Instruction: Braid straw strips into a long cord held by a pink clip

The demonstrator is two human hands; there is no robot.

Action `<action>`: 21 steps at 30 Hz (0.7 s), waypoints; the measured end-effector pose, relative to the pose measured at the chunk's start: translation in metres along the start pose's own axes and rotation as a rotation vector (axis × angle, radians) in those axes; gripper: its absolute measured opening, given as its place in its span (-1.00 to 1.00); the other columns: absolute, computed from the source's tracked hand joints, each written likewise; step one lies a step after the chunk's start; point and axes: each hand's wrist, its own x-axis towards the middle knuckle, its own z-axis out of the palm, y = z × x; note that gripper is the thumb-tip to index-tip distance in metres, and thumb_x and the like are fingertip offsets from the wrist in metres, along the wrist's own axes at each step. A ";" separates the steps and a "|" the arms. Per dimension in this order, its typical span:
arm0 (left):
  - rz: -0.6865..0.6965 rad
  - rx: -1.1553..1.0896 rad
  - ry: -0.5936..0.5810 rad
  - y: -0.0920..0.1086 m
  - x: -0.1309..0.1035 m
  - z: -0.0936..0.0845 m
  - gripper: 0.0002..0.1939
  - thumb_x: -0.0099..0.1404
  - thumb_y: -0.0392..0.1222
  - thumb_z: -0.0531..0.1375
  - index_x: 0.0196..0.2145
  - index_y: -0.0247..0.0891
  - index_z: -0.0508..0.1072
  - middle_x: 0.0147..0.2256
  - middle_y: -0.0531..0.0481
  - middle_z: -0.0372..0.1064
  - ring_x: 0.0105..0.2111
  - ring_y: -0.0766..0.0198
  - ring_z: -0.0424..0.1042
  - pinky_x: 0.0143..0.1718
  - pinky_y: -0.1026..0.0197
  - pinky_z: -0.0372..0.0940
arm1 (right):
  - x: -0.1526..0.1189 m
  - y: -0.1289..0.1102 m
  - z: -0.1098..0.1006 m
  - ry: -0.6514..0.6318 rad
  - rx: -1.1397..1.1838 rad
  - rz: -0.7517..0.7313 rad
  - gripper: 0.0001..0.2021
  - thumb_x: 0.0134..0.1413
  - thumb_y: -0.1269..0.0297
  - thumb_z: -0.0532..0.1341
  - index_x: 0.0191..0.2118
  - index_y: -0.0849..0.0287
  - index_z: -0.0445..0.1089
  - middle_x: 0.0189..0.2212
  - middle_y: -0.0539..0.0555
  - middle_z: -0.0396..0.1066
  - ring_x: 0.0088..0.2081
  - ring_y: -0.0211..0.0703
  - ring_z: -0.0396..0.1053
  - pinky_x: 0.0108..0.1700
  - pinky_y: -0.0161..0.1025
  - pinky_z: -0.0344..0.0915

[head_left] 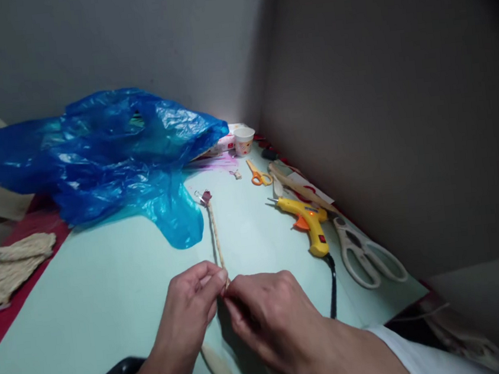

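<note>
A thin tan braided cord (215, 232) runs up the pale green tabletop sheet (121, 284). Its far end sits in a dark red binder clip (206, 198). My left hand (194, 303) pinches the near end of the cord between thumb and fingers. Touching it from the right, my right hand (276, 321) is closed at the same spot, its fingertips on the strands. Loose pale strips (224, 373) hang below both hands toward the near edge. What lies inside the curled right fingers is partly hidden.
A crumpled blue plastic bag (113, 159) covers the back left. On the right lie a yellow glue gun (306, 219), large scissors (363, 252) and small orange scissors (259, 174). A paper cup (243, 141) stands behind. Woven tan pieces (13, 271) lie far left.
</note>
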 end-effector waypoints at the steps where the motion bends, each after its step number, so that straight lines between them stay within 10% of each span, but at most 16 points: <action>1: -0.018 -0.021 -0.005 0.001 0.000 0.000 -0.74 0.15 -0.08 0.20 -0.56 -0.28 0.30 -0.65 0.20 0.09 -0.64 0.47 0.01 -0.61 0.38 -0.10 | -0.002 -0.002 0.005 0.041 -0.094 -0.115 -0.79 0.19 0.44 0.00 -0.39 0.27 0.34 -0.55 0.04 0.34 -0.57 -0.27 0.16 -0.51 -0.28 0.06; 8: -0.036 -0.081 -0.110 0.004 0.000 -0.003 -0.79 0.20 -0.14 0.20 -0.50 -0.31 0.34 -0.69 0.22 0.14 -0.68 0.52 -0.08 -0.65 0.40 -0.14 | -0.010 -0.009 0.018 0.140 -0.390 -0.436 -0.81 0.09 0.58 0.05 -0.36 0.38 0.42 -0.54 0.16 0.37 -0.47 -0.12 0.26 -0.46 -0.20 0.16; 17: -0.036 -0.113 -0.085 -0.006 -0.001 -0.011 -0.79 0.21 -0.07 0.20 -0.43 -0.27 0.36 -0.60 0.18 0.18 -0.65 0.50 -0.02 -0.61 0.36 -0.13 | 0.012 0.003 -0.023 -0.014 0.193 0.286 -0.78 0.16 0.22 0.16 -0.13 0.21 0.26 -0.25 0.09 0.36 -0.27 -0.19 0.33 -0.22 -0.24 0.26; 21: -0.008 -0.101 -0.046 -0.008 0.000 -0.012 -0.78 0.19 -0.07 0.21 -0.45 -0.27 0.35 -0.62 0.18 0.16 -0.64 0.49 0.00 -0.60 0.37 -0.11 | 0.026 0.004 -0.030 -0.106 0.075 0.196 -0.74 0.19 0.22 0.13 -0.06 0.25 0.29 -0.19 0.16 0.38 -0.17 -0.10 0.33 -0.15 -0.17 0.23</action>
